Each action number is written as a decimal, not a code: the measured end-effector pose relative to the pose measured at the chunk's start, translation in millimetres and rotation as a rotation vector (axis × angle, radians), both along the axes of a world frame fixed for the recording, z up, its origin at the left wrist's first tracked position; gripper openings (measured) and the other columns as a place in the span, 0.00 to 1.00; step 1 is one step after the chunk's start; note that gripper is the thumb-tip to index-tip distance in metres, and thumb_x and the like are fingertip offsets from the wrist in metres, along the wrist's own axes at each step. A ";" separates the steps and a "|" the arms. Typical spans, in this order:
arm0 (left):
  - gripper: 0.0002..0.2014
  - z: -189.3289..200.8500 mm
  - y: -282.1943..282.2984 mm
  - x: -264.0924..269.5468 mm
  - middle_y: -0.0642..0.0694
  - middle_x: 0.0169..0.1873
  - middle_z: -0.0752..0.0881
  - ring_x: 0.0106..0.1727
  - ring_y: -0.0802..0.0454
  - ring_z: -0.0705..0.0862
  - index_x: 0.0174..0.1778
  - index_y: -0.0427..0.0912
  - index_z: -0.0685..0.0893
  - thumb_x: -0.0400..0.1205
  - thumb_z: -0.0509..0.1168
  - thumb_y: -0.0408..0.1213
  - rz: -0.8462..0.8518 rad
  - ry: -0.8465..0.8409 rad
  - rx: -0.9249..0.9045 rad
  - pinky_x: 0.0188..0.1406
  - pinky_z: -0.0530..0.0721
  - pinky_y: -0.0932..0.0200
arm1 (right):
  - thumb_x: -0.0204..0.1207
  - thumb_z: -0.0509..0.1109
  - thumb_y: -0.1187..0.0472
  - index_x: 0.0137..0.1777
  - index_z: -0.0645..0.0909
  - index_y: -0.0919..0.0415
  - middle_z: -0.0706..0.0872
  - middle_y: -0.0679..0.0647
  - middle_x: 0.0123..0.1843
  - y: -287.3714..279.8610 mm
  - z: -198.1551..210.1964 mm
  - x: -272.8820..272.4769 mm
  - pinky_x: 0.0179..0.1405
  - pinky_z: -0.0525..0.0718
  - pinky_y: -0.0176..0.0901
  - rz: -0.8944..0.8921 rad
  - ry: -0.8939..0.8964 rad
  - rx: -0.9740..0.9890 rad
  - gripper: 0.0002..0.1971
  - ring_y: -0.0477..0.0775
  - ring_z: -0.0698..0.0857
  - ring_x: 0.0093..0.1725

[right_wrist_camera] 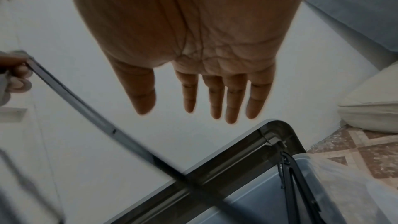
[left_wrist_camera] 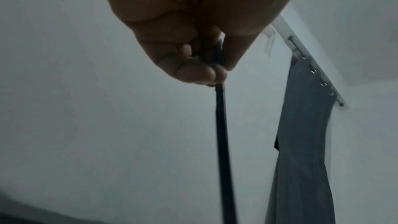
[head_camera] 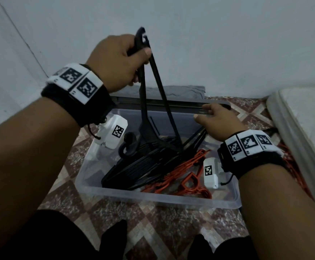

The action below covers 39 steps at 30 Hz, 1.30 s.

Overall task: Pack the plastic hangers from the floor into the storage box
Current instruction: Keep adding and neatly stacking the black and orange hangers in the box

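A thin black plastic hanger (head_camera: 153, 94) stands nearly upright, hook end topmost, its lower end down among a stack of black plastic hangers (head_camera: 143, 166) lying flat inside the clear, lidless plastic storage box (head_camera: 158, 198). Orange plastic hangers (head_camera: 188, 182) lie beside that stack; more orange ones, possibly hangers, lie on the floor (head_camera: 291, 166).

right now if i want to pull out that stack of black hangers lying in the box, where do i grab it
Grip the black hanger stack at its bunched hooks by the box's left wall, coming from above. The hooks stick up together, while the arms lie flat, partly tangled with the orange hangers.
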<state>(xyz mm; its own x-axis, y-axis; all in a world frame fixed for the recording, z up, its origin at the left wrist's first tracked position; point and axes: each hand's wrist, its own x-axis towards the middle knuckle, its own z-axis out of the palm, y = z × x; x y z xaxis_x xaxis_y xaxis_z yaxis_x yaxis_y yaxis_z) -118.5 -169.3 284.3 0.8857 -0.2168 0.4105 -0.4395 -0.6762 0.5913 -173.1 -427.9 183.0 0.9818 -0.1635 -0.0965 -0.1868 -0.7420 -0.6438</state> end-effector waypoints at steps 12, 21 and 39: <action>0.11 -51.5 4.9 57.3 0.44 0.16 0.81 0.17 0.52 0.83 0.38 0.33 0.77 0.83 0.58 0.35 0.392 0.534 -0.974 0.16 0.81 0.61 | 0.69 0.69 0.33 0.49 0.86 0.45 0.88 0.42 0.44 39.0 44.0 -26.2 0.41 0.79 0.27 0.445 -0.337 0.183 0.19 0.39 0.85 0.45; 0.18 -136.7 8.3 61.0 0.40 0.22 0.85 0.21 0.52 0.84 0.46 0.32 0.78 0.89 0.53 0.45 0.400 0.905 -1.197 0.17 0.83 0.63 | 0.77 0.72 0.60 0.54 0.87 0.43 0.88 0.41 0.46 18.9 27.8 -5.0 0.45 0.78 0.29 0.203 -0.339 -0.084 0.11 0.39 0.84 0.43; 0.18 -354.6 -85.5 53.9 0.37 0.70 0.79 0.68 0.40 0.79 0.69 0.37 0.78 0.85 0.60 0.40 -0.191 0.624 0.848 0.69 0.77 0.53 | 0.79 0.68 0.60 0.54 0.87 0.48 0.88 0.48 0.50 -13.6 14.4 18.4 0.51 0.81 0.39 -0.074 -0.376 -0.057 0.08 0.47 0.84 0.49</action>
